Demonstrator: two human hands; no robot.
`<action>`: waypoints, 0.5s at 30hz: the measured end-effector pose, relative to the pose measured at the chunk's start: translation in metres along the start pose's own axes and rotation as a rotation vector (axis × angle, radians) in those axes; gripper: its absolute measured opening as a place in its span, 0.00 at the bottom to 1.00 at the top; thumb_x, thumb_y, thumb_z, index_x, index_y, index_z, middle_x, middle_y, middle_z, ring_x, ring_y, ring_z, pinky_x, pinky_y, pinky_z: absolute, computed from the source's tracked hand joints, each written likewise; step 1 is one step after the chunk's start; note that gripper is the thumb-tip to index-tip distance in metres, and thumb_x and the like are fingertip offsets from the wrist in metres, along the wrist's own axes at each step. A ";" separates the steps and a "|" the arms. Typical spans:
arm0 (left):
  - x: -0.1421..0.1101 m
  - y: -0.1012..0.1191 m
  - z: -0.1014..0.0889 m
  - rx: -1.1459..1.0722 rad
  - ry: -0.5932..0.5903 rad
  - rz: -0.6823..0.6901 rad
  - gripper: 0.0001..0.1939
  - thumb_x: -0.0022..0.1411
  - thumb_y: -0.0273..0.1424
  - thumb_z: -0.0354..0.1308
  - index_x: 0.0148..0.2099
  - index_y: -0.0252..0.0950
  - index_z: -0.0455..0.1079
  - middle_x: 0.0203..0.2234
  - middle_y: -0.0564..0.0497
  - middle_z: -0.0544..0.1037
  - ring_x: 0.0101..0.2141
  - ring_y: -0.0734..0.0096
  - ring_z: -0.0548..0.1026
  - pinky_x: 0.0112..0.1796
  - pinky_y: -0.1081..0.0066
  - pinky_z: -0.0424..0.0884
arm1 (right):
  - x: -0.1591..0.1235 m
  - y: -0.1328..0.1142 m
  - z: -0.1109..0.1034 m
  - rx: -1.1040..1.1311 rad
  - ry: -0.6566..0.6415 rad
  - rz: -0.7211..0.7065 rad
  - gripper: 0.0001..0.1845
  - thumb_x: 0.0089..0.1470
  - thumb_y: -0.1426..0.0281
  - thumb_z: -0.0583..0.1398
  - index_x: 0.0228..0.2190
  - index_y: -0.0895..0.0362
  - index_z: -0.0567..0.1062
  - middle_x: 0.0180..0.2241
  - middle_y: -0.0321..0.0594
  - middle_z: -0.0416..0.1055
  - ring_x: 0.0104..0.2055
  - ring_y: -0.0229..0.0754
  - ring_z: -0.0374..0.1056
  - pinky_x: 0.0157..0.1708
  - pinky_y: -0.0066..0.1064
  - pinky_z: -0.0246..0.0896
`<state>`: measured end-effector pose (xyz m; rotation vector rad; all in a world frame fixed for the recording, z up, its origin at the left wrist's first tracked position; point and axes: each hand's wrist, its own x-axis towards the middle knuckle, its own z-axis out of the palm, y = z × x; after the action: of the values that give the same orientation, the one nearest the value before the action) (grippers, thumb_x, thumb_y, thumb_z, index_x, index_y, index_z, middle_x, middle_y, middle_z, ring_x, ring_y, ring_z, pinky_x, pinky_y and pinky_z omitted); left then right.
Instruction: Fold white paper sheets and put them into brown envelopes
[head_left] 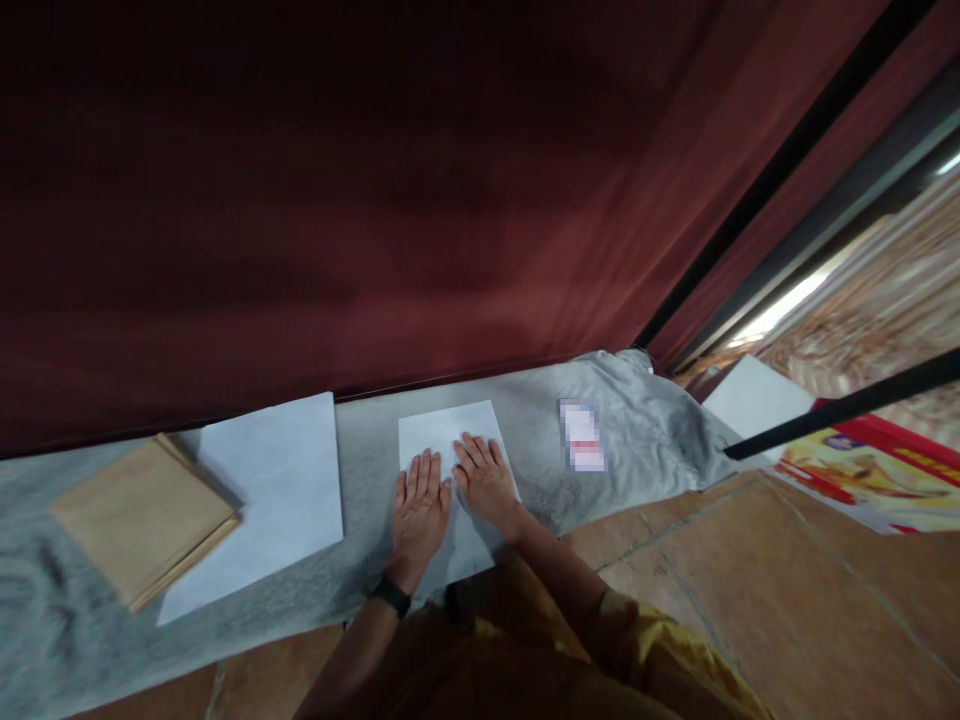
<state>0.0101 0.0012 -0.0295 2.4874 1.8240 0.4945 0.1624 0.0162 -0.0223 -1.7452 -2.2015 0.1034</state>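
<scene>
A white sheet of paper (442,425) lies in front of me on a grey cloth (367,480). My left hand (421,505) rests flat on its left half, fingers stretched out and a dark band around the wrist. On the right half lies my right hand (484,480), palm down with the fingers spread. The two hands are close together, the thumbs near each other, and neither grips anything. Whether the paper is one layer or folded, I cannot tell.
To the left, larger white paper (292,470) is partly covered by a brown paper stack (142,520). A blurred-out phone-shaped item (583,435) lies to the right. A dark red curtain (337,250) hangs behind. Beyond a black bar (847,405) sits a red and yellow box (877,465).
</scene>
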 end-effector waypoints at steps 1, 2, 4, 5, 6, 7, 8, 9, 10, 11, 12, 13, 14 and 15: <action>0.000 -0.002 0.001 0.003 0.014 -0.023 0.30 0.72 0.33 0.39 0.72 0.27 0.55 0.69 0.37 0.60 0.70 0.51 0.54 0.66 0.46 0.51 | 0.000 0.003 0.001 -0.004 0.008 0.010 0.27 0.71 0.60 0.50 0.66 0.55 0.62 0.69 0.45 0.57 0.70 0.49 0.52 0.69 0.49 0.45; -0.001 -0.004 0.001 0.004 0.028 -0.044 0.30 0.72 0.33 0.38 0.72 0.26 0.54 0.69 0.36 0.59 0.70 0.52 0.54 0.66 0.46 0.51 | 0.000 0.006 0.001 -0.008 0.018 0.030 0.28 0.70 0.60 0.50 0.66 0.56 0.61 0.69 0.45 0.57 0.70 0.49 0.52 0.69 0.48 0.45; -0.001 -0.008 0.002 0.000 0.050 -0.078 0.31 0.72 0.33 0.38 0.72 0.25 0.53 0.69 0.35 0.59 0.70 0.52 0.54 0.67 0.47 0.50 | -0.001 0.012 0.002 -0.012 0.038 0.082 0.29 0.70 0.60 0.50 0.67 0.57 0.60 0.69 0.46 0.56 0.70 0.50 0.53 0.68 0.48 0.45; -0.001 -0.010 0.002 -0.001 0.059 -0.093 0.31 0.72 0.33 0.38 0.72 0.25 0.53 0.69 0.34 0.59 0.70 0.52 0.54 0.67 0.47 0.50 | -0.001 0.015 0.002 -0.013 0.044 0.107 0.29 0.71 0.60 0.49 0.68 0.57 0.59 0.69 0.46 0.56 0.70 0.50 0.53 0.68 0.48 0.45; -0.001 -0.012 0.002 -0.001 0.066 -0.109 0.31 0.72 0.34 0.38 0.72 0.25 0.53 0.69 0.34 0.58 0.69 0.52 0.55 0.67 0.47 0.50 | -0.001 0.018 0.002 -0.013 0.049 0.131 0.29 0.71 0.60 0.49 0.68 0.57 0.58 0.69 0.46 0.56 0.70 0.50 0.53 0.68 0.49 0.44; 0.000 -0.014 0.002 -0.001 0.072 -0.123 0.31 0.73 0.34 0.38 0.72 0.25 0.53 0.69 0.34 0.58 0.69 0.52 0.55 0.67 0.47 0.50 | -0.001 0.021 0.001 -0.014 0.051 0.151 0.30 0.71 0.60 0.48 0.68 0.58 0.57 0.69 0.47 0.56 0.70 0.51 0.53 0.68 0.49 0.44; 0.000 -0.016 0.002 -0.001 0.078 -0.137 0.31 0.73 0.34 0.38 0.72 0.25 0.53 0.69 0.34 0.59 0.69 0.52 0.56 0.67 0.47 0.49 | -0.002 0.023 0.001 -0.016 0.049 0.167 0.30 0.71 0.60 0.48 0.68 0.58 0.57 0.69 0.47 0.55 0.70 0.51 0.53 0.69 0.49 0.44; 0.001 -0.018 0.002 0.001 0.086 -0.152 0.31 0.73 0.34 0.38 0.72 0.26 0.53 0.68 0.34 0.59 0.69 0.51 0.56 0.67 0.46 0.49 | -0.002 0.025 0.000 -0.019 0.045 0.178 0.30 0.71 0.60 0.48 0.69 0.59 0.56 0.69 0.47 0.55 0.70 0.51 0.53 0.69 0.49 0.43; 0.002 -0.018 0.002 0.004 0.099 -0.168 0.31 0.73 0.34 0.38 0.72 0.27 0.53 0.68 0.34 0.60 0.69 0.50 0.56 0.67 0.45 0.48 | -0.002 0.027 -0.001 -0.022 0.040 0.186 0.30 0.71 0.60 0.47 0.69 0.59 0.56 0.70 0.47 0.54 0.70 0.51 0.53 0.69 0.49 0.43; 0.003 -0.017 0.001 0.006 0.116 -0.180 0.30 0.73 0.35 0.39 0.72 0.27 0.54 0.68 0.34 0.61 0.69 0.49 0.56 0.67 0.43 0.48 | -0.003 0.028 -0.002 -0.024 0.034 0.191 0.31 0.71 0.60 0.47 0.69 0.59 0.55 0.70 0.47 0.53 0.70 0.51 0.52 0.69 0.49 0.43; 0.006 -0.015 0.001 0.004 0.134 -0.183 0.30 0.73 0.35 0.39 0.72 0.27 0.54 0.67 0.34 0.62 0.69 0.48 0.55 0.66 0.41 0.48 | -0.003 0.028 -0.004 -0.023 0.028 0.192 0.31 0.71 0.60 0.47 0.69 0.60 0.55 0.70 0.47 0.52 0.71 0.51 0.52 0.69 0.49 0.43; 0.009 -0.011 0.001 -0.002 0.149 -0.174 0.30 0.73 0.35 0.39 0.72 0.27 0.54 0.67 0.33 0.62 0.69 0.46 0.55 0.66 0.40 0.48 | -0.003 0.027 -0.005 -0.019 0.025 0.192 0.31 0.71 0.60 0.47 0.69 0.60 0.55 0.70 0.48 0.52 0.71 0.51 0.51 0.69 0.49 0.42; 0.013 -0.006 0.001 -0.015 0.158 -0.152 0.30 0.73 0.35 0.39 0.72 0.27 0.54 0.67 0.33 0.62 0.69 0.46 0.54 0.66 0.39 0.48 | -0.004 0.027 -0.007 -0.014 0.023 0.194 0.31 0.71 0.60 0.47 0.69 0.60 0.54 0.70 0.47 0.52 0.71 0.51 0.51 0.70 0.49 0.42; 0.018 0.000 0.002 -0.036 0.156 -0.114 0.30 0.73 0.34 0.38 0.72 0.28 0.53 0.68 0.34 0.61 0.69 0.47 0.53 0.66 0.39 0.49 | -0.004 0.026 -0.009 -0.006 0.023 0.196 0.32 0.71 0.59 0.47 0.69 0.60 0.54 0.71 0.47 0.51 0.71 0.51 0.50 0.70 0.49 0.41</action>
<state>0.0153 0.0185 -0.0270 2.3657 1.9775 0.7272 0.1899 0.0176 -0.0217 -1.9514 -2.0124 0.1214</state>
